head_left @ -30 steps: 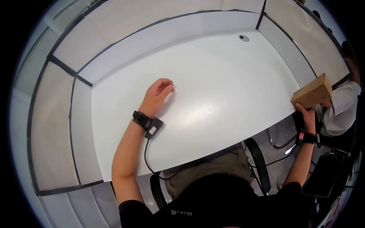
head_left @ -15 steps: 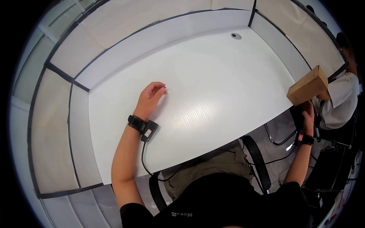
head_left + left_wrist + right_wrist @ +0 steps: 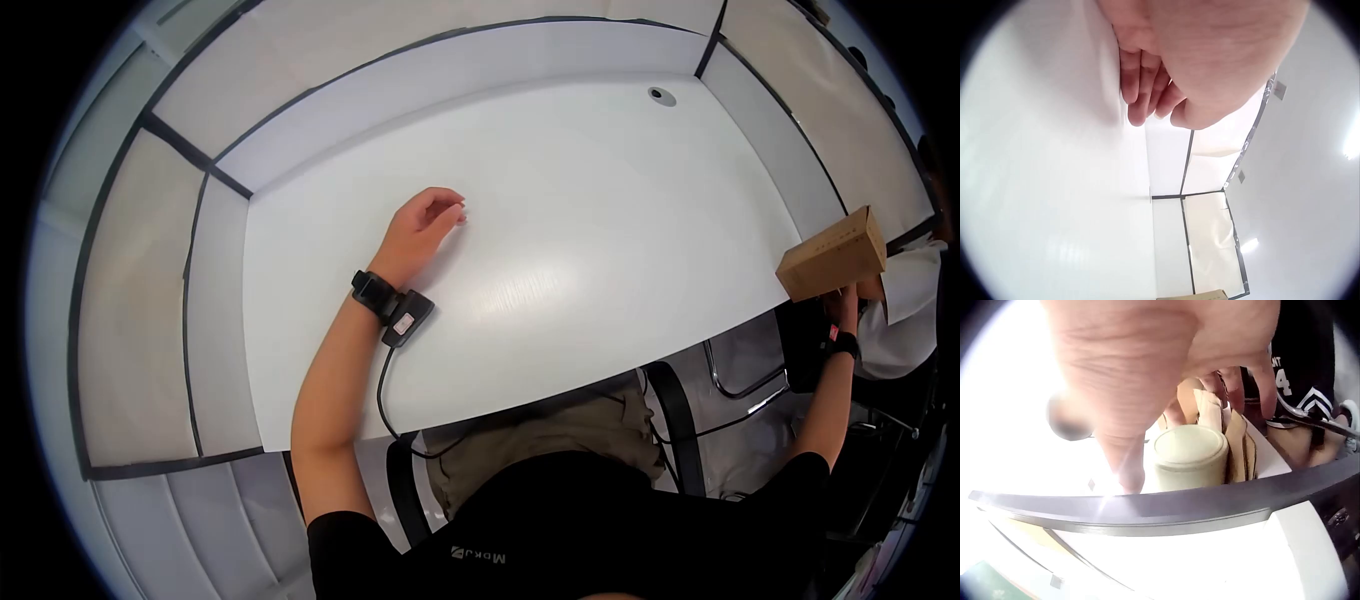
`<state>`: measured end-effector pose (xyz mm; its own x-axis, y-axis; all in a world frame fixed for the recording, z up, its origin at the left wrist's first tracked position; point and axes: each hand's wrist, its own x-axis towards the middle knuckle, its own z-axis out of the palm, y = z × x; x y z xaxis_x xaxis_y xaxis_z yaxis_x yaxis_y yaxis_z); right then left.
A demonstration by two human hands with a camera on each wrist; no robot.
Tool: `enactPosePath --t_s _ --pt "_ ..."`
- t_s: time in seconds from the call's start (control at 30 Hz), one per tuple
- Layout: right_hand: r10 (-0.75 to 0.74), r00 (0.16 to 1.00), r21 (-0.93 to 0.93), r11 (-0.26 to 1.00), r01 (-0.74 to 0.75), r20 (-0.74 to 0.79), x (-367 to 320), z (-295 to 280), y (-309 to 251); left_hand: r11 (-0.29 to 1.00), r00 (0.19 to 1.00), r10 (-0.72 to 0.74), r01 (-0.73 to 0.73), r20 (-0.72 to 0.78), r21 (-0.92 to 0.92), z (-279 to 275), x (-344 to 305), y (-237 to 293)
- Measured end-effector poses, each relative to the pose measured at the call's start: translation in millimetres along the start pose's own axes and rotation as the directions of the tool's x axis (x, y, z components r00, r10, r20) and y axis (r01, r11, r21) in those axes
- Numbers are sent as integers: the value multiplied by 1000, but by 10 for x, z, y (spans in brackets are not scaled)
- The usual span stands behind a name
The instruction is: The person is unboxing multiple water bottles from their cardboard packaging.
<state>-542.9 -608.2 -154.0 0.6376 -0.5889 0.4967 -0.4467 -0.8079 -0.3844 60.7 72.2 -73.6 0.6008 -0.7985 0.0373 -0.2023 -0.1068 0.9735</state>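
Bright, fisheye-warped views; glare and blur in wrist views

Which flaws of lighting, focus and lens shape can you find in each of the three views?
Head view: fisheye bends the desk at its edges, black corners, soft glare beside the left hand, cardboard box squeezed at the rim. Left wrist view: desk bleached white, fingers fairly sharp. Right wrist view: right hand close and blurred, glare washes out the picture's left, cream cylinder soft.
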Motion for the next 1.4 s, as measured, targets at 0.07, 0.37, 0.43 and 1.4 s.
enactPosePath --t_s 0.07,0.37,0.43,1.4 --pt "286 958 432 862 -266 21 74 77 -45 1000 1000 -3 3 -2 -8 -8 14 -25" --pt "253 938 252 916 -311 239 -40 -67 247 999 999 -48 48 -18 0 23 -7 32" --pt "431 866 501 708 -498 253 -131 -136 145 999 999 -43 43 -20 19 10 5 9" --pt "395 864 897 -176 406 -313 -2631 -1294 -1110 1000 1000 14 -14 -18 -3 9 20 -76"
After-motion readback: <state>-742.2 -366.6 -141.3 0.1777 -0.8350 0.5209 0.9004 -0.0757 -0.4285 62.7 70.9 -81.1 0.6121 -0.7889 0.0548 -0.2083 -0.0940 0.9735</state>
